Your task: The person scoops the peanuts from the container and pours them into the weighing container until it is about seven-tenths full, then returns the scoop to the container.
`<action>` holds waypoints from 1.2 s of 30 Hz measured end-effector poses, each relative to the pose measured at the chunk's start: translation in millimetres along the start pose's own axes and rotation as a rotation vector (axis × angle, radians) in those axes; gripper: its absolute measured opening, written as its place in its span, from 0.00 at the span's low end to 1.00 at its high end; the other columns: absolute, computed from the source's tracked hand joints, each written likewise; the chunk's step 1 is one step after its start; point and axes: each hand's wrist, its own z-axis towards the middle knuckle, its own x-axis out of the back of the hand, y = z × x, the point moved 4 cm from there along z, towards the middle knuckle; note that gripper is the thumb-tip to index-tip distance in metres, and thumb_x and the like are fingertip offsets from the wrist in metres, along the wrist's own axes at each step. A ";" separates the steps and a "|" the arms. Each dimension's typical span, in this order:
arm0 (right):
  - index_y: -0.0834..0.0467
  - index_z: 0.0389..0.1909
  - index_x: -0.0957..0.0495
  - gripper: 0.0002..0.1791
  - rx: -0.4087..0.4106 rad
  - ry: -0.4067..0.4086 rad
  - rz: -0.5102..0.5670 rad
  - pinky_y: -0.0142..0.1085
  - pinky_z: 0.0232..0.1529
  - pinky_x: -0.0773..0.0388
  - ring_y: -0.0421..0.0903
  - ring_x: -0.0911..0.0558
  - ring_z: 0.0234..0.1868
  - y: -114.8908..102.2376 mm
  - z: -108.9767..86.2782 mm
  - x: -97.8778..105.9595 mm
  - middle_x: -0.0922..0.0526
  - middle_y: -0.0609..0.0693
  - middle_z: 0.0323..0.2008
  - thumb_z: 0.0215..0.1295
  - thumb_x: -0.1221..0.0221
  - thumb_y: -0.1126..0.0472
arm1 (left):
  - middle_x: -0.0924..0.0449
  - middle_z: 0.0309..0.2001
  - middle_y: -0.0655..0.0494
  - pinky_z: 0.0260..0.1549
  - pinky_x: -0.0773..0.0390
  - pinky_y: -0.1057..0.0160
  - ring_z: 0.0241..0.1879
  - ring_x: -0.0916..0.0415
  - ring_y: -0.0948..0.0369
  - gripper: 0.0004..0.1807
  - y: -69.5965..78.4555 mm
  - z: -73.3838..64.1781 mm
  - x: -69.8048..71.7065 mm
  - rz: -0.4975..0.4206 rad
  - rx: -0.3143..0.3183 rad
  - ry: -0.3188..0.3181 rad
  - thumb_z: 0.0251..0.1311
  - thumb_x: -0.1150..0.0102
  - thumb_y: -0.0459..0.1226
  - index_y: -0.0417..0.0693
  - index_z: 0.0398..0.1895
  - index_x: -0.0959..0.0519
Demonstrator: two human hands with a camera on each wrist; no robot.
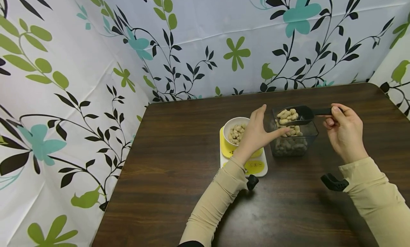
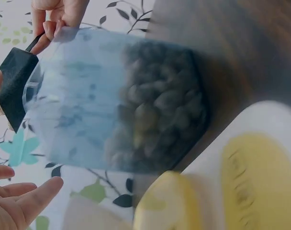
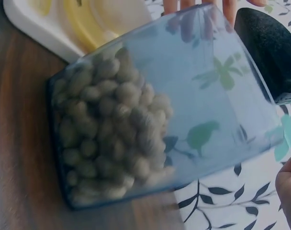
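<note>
My right hand (image 1: 347, 129) pinches the handle of a black scoop (image 1: 305, 115), which carries several unshelled peanuts (image 1: 287, 115). The scoop is held above a clear, dark-tinted container (image 1: 310, 133). Through the wall in the right wrist view, more peanuts (image 3: 117, 115) fill its lower part. My left hand (image 1: 256, 131) is spread, thumb apart from the fingers, between the container and a white bowl (image 1: 228, 127). Whether it touches the container's rim I cannot tell. Peanuts (image 1: 236, 133) lie in the bowl, which stands on a yellow and white kitchen scale (image 1: 262, 173), partly hidden by my left arm.
Everything stands on a dark brown wooden table (image 1: 166, 161). A white curtain (image 1: 205, 37) with leaf, flower and bird prints hangs behind and to the left of the table. The container stands just right of the scale.
</note>
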 end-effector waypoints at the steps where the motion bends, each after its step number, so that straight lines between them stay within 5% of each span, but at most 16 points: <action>1: 0.68 0.42 0.32 0.05 -0.003 -0.005 0.012 0.32 0.24 0.39 0.44 0.35 0.21 1.1 1.5 -2.8 0.29 0.55 0.25 0.66 0.51 0.72 | 0.50 0.72 0.56 0.61 0.31 0.54 0.69 0.41 0.56 0.53 -0.2 0.1 3.3 0.000 0.000 0.002 0.49 0.42 0.64 0.64 0.74 0.57; 10: 0.67 0.42 0.32 0.06 -0.016 -0.066 0.022 0.32 0.23 0.39 0.43 0.35 0.21 13.7 11.9 -33.8 0.27 0.55 0.25 0.66 0.50 0.72 | 0.52 0.73 0.55 0.64 0.35 0.54 0.71 0.47 0.57 0.57 -8.2 0.5 32.5 0.065 -0.001 0.036 0.45 0.39 0.65 0.63 0.74 0.59; 17: 0.65 0.43 0.30 0.08 -0.022 -0.075 -0.096 0.30 0.24 0.38 0.41 0.34 0.22 28.2 14.5 -51.7 0.30 0.51 0.27 0.64 0.46 0.68 | 0.53 0.73 0.56 0.62 0.33 0.50 0.72 0.49 0.56 0.60 -22.0 -4.1 49.7 0.158 0.002 0.079 0.41 0.38 0.67 0.63 0.74 0.59; 27: 0.64 0.44 0.34 0.12 -0.063 -0.121 -0.176 0.29 0.25 0.39 0.40 0.35 0.22 46.8 17.2 -66.6 0.31 0.49 0.28 0.63 0.45 0.65 | 0.56 0.74 0.60 0.58 0.34 0.41 0.72 0.50 0.56 0.61 -44.7 -10.6 63.2 0.069 0.010 0.103 0.39 0.35 0.65 0.74 0.72 0.64; 36: 0.61 0.45 0.36 0.13 -0.134 -0.121 -0.299 0.28 0.25 0.41 0.39 0.36 0.24 58.8 17.1 -68.9 0.30 0.47 0.28 0.64 0.45 0.63 | 0.58 0.74 0.59 0.62 0.36 0.43 0.72 0.50 0.55 0.64 -70.2 -18.4 58.1 0.006 0.015 0.078 0.37 0.30 0.62 0.74 0.72 0.65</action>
